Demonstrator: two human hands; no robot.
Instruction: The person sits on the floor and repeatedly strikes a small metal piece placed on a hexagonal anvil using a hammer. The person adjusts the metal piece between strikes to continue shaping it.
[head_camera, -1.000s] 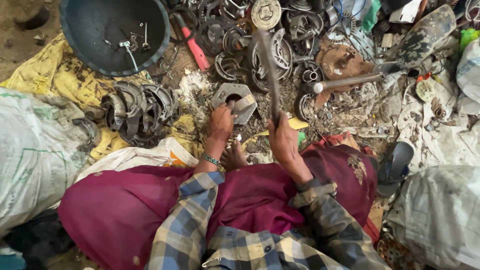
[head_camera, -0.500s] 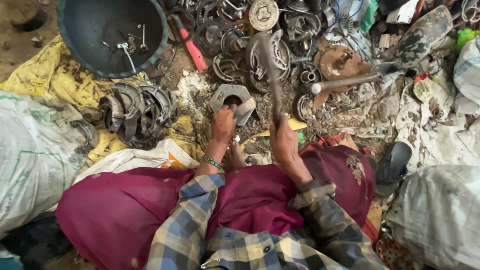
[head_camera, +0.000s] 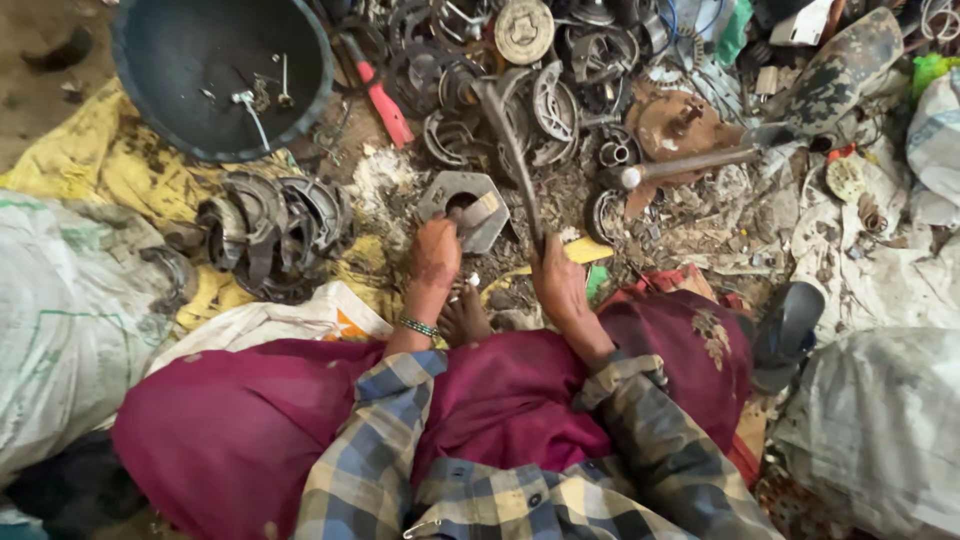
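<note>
My left hand (head_camera: 435, 255) presses a small metal piece (head_camera: 478, 212) against a grey hexagonal metal plate (head_camera: 462, 200) lying on the dirty ground. My right hand (head_camera: 558, 285) grips the handle of a long dark hammer-like tool (head_camera: 512, 150), whose head points up and away over the scrap pile. Both hands sit just in front of my knees, which are covered in maroon cloth. A bare foot (head_camera: 465, 318) shows between the hands.
A dark round basin (head_camera: 225, 75) with small parts stands at the upper left. Curved metal brake-like parts (head_camera: 270, 230) lie on yellow sacking. A red-handled tool (head_camera: 380, 95), a metal rod (head_camera: 690, 165), scrap rings, white sacks (head_camera: 60, 320) and a sandal (head_camera: 790, 325) surround me.
The view has shifted slightly. My right hand has tilted the long tool a little; my left hand stays on the piece at the hexagonal plate.
</note>
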